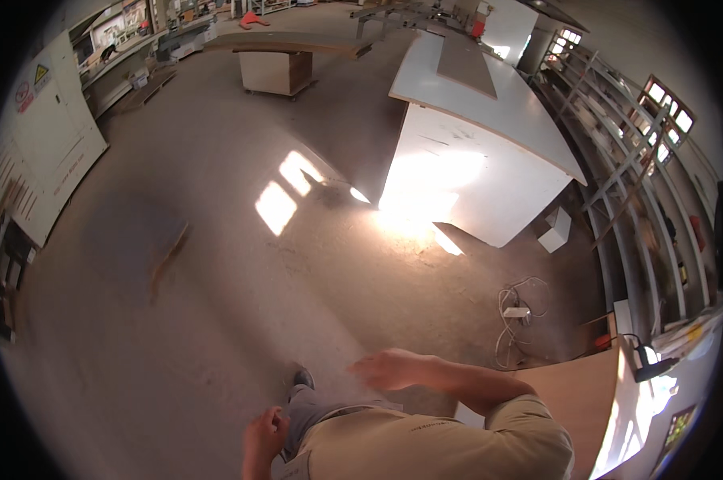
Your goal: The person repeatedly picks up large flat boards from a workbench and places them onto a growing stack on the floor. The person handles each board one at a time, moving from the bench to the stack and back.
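Observation:
My left hand hangs by my left hip, its fingers loosely bent and somewhat apart, with nothing visible in it. My right hand reaches across in front of my waist, palm side mostly hidden. Its fingers stretch to the left, a little blurred, and no object shows in them. Neither hand touches anything around it. Below them one dark shoe shows on the concrete floor. Nearest to my right arm is a light wood panel surface.
Ahead right stands a large white worktable with a brown board on it. A white cable with a power strip lies on the floor. Metal racks line the right; a white cabinet stands left. Farther off is a wheeled cart.

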A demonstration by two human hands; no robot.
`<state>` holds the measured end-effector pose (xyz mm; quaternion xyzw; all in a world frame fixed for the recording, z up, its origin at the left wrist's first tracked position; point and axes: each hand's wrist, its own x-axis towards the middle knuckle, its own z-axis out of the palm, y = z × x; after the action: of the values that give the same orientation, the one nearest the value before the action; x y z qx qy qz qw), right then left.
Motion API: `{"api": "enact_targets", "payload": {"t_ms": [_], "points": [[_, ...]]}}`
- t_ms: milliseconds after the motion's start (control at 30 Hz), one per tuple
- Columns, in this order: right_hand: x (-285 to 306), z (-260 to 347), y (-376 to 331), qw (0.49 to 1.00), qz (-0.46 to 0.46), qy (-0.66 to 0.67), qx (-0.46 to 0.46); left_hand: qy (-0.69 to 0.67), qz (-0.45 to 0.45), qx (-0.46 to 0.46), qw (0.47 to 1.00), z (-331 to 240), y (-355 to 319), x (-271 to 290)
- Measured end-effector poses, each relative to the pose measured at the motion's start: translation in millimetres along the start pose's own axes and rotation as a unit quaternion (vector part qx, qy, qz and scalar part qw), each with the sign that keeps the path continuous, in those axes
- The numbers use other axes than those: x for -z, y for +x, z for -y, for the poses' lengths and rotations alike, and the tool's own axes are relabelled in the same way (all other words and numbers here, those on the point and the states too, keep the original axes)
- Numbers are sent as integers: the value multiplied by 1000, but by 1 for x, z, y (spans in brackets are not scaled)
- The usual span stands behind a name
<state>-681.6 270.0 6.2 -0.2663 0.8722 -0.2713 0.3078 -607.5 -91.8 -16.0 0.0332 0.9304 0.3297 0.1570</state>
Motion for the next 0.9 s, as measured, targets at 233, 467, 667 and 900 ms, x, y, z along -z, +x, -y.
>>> {"api": "enact_targets", "payload": {"t_ms": [233,467,667,900], "points": [[201,-155,127,957,-126,119,-231,-45,-69,-249,965,-101,484,182],[463,-343,269,903,-260,-109,-323,54,-54,-332,940,-167,827,194],[767,-442,356,882,-404,-113,-213,-8,44,-191,981,-170,983,211],[987,-694,392,739,-531,-140,-389,50,13,-231,972,-284,1253,228]]}}
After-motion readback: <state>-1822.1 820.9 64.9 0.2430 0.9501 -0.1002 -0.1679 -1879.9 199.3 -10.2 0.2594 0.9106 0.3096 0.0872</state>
